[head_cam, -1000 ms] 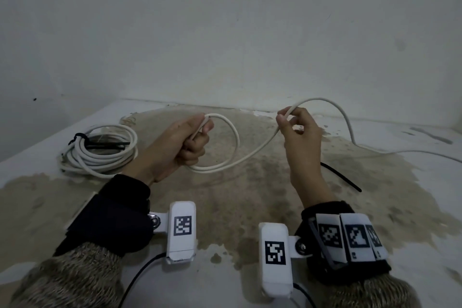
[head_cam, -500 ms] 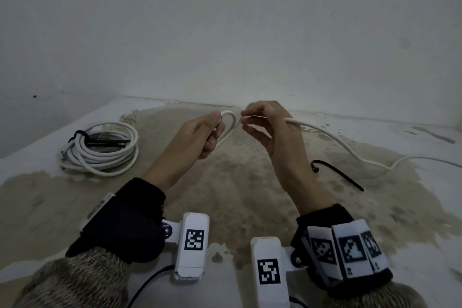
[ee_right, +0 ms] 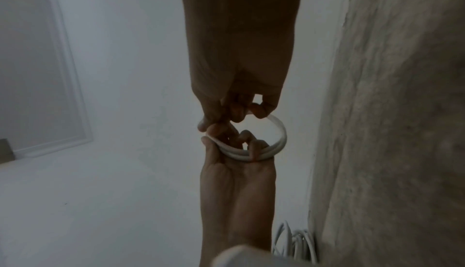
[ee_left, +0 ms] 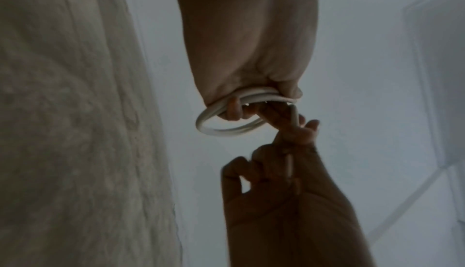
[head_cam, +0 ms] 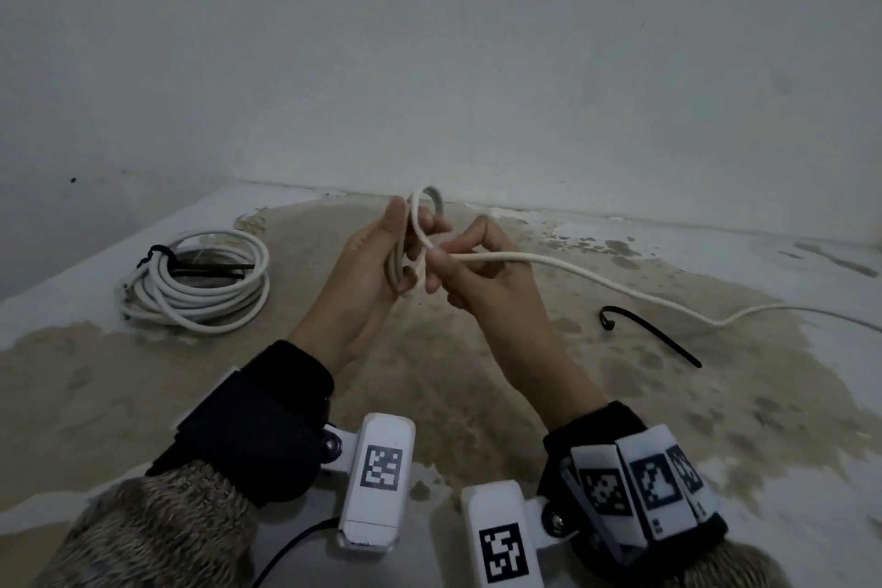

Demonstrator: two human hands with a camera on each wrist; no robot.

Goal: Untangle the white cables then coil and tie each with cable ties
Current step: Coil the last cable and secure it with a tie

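Left hand (head_cam: 377, 253) grips small loops of white cable (head_cam: 572, 270), fingers curled thru them. Right hand (head_cam: 477, 272) pinches the cable w/ thumb & finger beside them

Stained table (head_cam: 429, 396): tied coil (head_cam: 195, 282), cable tie (head_cam: 649, 334).

Since the earlier views, the right hand (head_cam: 482, 272) has closed in beside the left hand (head_cam: 377, 263); the wide loop of thin white round cable (head_cam: 596, 275) is now small turns around the left fingers (head_cam: 432, 224).
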